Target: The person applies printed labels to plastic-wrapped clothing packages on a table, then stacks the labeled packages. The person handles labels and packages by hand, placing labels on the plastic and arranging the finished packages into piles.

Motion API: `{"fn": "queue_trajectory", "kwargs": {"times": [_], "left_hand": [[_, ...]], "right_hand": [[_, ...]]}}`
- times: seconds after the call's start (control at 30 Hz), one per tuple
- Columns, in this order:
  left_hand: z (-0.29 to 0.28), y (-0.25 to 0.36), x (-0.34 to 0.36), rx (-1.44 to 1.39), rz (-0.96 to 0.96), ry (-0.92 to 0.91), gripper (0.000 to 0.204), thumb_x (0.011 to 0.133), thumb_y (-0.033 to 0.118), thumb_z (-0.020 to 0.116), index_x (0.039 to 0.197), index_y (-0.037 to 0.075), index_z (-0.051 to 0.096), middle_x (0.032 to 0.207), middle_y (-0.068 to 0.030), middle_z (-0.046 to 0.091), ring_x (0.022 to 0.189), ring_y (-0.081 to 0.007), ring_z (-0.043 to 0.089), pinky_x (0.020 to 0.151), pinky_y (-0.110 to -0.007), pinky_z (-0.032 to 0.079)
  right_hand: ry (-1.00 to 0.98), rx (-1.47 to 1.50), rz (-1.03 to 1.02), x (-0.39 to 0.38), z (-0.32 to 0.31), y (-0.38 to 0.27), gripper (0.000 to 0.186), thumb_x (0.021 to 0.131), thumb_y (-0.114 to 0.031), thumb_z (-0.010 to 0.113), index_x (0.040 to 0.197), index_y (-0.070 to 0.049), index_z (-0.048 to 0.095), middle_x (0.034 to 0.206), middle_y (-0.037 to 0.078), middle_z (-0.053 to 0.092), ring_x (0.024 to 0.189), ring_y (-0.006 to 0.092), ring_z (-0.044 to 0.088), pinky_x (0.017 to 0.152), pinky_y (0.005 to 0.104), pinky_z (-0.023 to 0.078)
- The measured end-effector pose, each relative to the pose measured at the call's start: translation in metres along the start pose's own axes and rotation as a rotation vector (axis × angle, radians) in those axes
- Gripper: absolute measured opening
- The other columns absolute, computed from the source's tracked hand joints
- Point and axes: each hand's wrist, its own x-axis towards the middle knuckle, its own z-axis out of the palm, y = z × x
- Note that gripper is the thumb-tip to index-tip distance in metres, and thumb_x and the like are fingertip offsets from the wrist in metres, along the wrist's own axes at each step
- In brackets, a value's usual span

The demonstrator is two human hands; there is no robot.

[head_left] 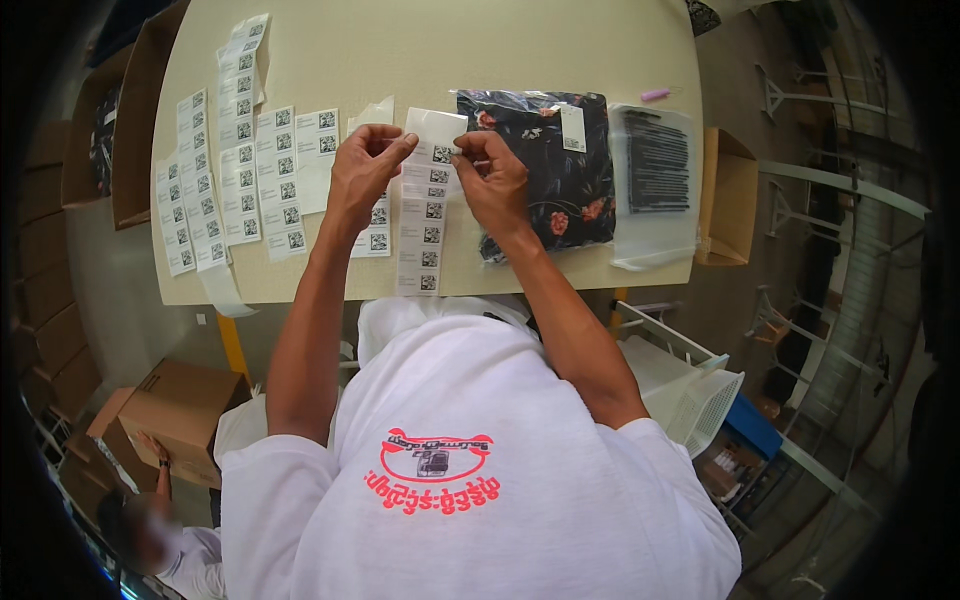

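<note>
A strip of white stickers with square black codes (418, 245) lies on the table in front of me, its top end between my hands. My left hand (362, 180) pinches the strip's left edge with thumb and forefinger. Opposite it, my right hand (497, 185) has its fingertips closed on the right edge, beside the top printed sticker. Just right of that hand lies a folded dark floral garment in a clear bag (556, 185), with a white sticker (572, 128) on it. More sticker strips (283, 185) are spread left of my left hand, one partly under my wrist.
Right of the garment sit clear plastic bags with dark print (655, 165), a small pink object (655, 95) and an open carton (728, 205) past the table edge. Cartons (150, 120) flank the left side. Behind, a co-worker's hand (152, 447) touches a box; a white basket (708, 405) stands right.
</note>
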Motion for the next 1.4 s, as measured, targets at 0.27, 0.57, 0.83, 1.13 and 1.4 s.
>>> {"fn": "queue_trajectory", "kwargs": {"times": [0.27,0.57,0.83,1.13,1.4], "left_hand": [[-0.008,0.01,0.017,0.102,0.006,-0.207,0.026,0.089,0.028,0.076,0.088,0.002,0.072,0.076,-0.0017,0.067,0.065,-0.0076,0.057,0.06,-0.023,0.045],[-0.003,0.005,0.015,-0.182,-0.079,-0.269,0.027,0.094,0.021,0.068,0.111,0.0,0.065,0.09,-0.0068,0.071,0.074,-0.012,0.066,0.067,-0.027,0.053],[0.003,0.006,0.007,-0.154,-0.109,-0.245,0.021,0.096,0.021,0.063,0.11,0.004,0.062,0.095,-0.0052,0.069,0.081,-0.0121,0.066,0.076,-0.028,0.055],[0.004,0.008,0.007,-0.175,-0.194,-0.234,0.022,0.096,0.021,0.062,0.107,0.002,0.061,0.091,-0.0056,0.068,0.078,-0.0123,0.065,0.071,-0.028,0.054],[0.005,0.005,0.011,-0.229,-0.125,-0.293,0.019,0.096,0.02,0.063,0.105,0.004,0.061,0.09,-0.0044,0.067,0.078,-0.0112,0.065,0.072,-0.027,0.054]], "right_hand": [[-0.045,0.01,-0.108,0.002,-0.001,-0.006,0.02,0.085,0.003,0.069,0.104,-0.001,0.069,0.1,0.009,0.07,0.079,0.0159,0.07,0.068,0.0268,0.059],[-0.065,-0.052,-0.119,0.001,-0.001,-0.017,0.022,0.08,0.003,0.073,0.1,-0.002,0.068,0.105,0.01,0.064,0.084,0.0177,0.07,0.064,0.0274,0.06],[-0.05,-0.159,-0.061,-0.001,0.004,-0.017,0.02,0.075,0.001,0.075,0.091,-0.004,0.064,0.1,0.009,0.06,0.083,0.022,0.066,0.06,0.031,0.058],[0.118,-0.429,-0.519,-0.008,-0.006,-0.017,0.015,0.071,0.002,0.078,0.078,-0.008,0.069,0.091,0.006,0.063,0.079,0.0236,0.065,0.065,0.0344,0.053],[0.147,-0.324,-0.422,-0.006,-0.005,-0.019,0.021,0.074,0.0,0.078,0.093,-0.006,0.069,0.092,0.008,0.064,0.081,0.0248,0.066,0.067,0.0347,0.054]]}}
